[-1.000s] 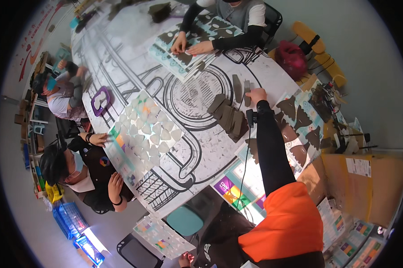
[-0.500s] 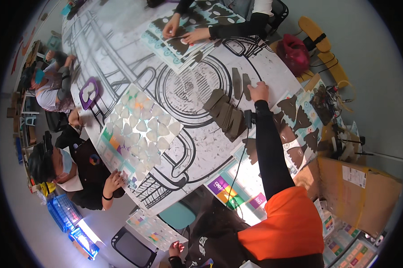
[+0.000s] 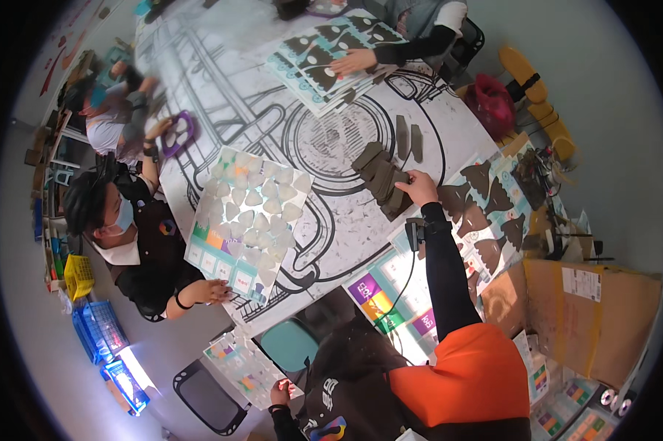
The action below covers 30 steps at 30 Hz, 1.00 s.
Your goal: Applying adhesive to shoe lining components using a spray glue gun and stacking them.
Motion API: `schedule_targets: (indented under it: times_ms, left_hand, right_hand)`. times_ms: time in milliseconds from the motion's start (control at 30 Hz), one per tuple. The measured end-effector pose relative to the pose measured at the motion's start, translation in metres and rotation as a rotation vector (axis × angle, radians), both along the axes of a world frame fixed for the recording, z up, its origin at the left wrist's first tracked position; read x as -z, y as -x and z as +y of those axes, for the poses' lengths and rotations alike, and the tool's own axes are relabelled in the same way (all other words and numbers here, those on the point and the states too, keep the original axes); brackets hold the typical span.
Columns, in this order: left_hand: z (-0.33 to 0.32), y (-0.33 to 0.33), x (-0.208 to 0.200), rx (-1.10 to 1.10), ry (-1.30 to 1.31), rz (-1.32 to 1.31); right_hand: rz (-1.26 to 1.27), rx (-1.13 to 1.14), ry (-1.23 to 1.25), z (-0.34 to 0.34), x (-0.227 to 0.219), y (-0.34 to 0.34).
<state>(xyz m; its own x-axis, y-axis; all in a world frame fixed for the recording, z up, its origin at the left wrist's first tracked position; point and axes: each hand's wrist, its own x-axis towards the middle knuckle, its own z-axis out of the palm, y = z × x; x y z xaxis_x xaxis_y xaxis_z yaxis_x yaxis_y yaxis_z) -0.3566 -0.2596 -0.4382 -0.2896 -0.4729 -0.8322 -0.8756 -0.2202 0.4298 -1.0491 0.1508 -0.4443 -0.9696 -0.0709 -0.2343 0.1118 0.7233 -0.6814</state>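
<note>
My right hand (image 3: 421,189), at the end of a black sleeve with an orange upper part, is at the right side of a pile of dark brown strips (image 3: 375,176). Its thumb and fingertips are closed at the edge of a strip there. Two separate brown strips (image 3: 401,137) lie side by side just beyond the pile. Low in the picture, my left hand (image 3: 280,392) has its fingers curled at the edge of a printed sheet (image 3: 232,360) covered with pale shapes. That sheet is below the table edge, by a teal stool (image 3: 290,344).
Across the table a co-worker's hand (image 3: 353,62) rests on stacked sheets of brown shapes. A person at left touches a sheet of pale rounded pieces (image 3: 251,213). Another hand is at a purple tray (image 3: 177,136). Brown cut-out sheets (image 3: 486,198) and a cardboard box (image 3: 589,309) are at right.
My right hand has left the two separate strips and come back to the pile. The view has shifted slightly. The far co-worker's other hand no longer shows; a hand has reached the purple tray.
</note>
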Motion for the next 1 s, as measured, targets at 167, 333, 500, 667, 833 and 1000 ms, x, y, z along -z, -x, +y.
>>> schedule_targets:
  times_ms: [167,333,500,667,833,1000]
  left_hand:
    - [0.01,-0.019,0.001,-0.207,-0.075,0.09]
    - [0.017,-0.037,0.006,-0.376,-0.233,0.157]
    - [0.02,-0.052,0.007,-0.443,-0.22,0.112]
    - [0.027,-0.056,0.012,-0.471,-0.207,0.093]
    - [0.027,-0.051,0.013,-0.443,-0.217,0.097]
    - [0.02,-0.039,0.025,-0.468,-0.322,0.17]
  right_hand:
    - [0.291,0.182,-0.243,-0.031,-0.019,-0.028]
    - [0.285,0.196,-0.204,-0.035,-0.009,-0.024]
    - [0.354,0.192,-0.233,-0.037,-0.007,-0.024]
    - [0.375,0.172,-0.182,-0.036,-0.009,-0.03]
    - [0.467,0.139,-0.168,-0.04,-0.02,-0.041]
    - [0.427,0.192,-0.021,-0.032,-0.016,-0.039]
